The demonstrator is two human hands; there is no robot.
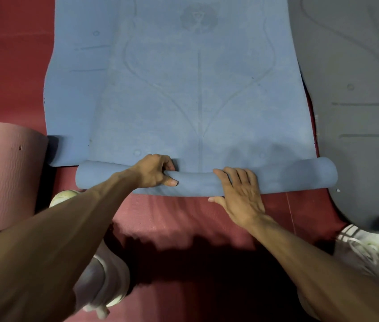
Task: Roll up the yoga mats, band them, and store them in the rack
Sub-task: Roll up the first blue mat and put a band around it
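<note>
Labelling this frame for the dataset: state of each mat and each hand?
Blue foam yoga mat: near end rolled up, the rest flat on the red floor.
Pink ribbed foam mat: rolled up, lying left of the blue one.
Grey foam mat: unrolled, flat, near corner lifted.
Left hand: grips the blue roll, fingers curled over it.
Right hand: fingers straight, pressing on the roll.

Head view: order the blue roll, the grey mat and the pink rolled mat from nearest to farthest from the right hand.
1. The blue roll: directly under the right hand, which rests on it.
2. The grey mat: lying flat on the right side.
3. The pink rolled mat: at the far left edge of the view.
</note>
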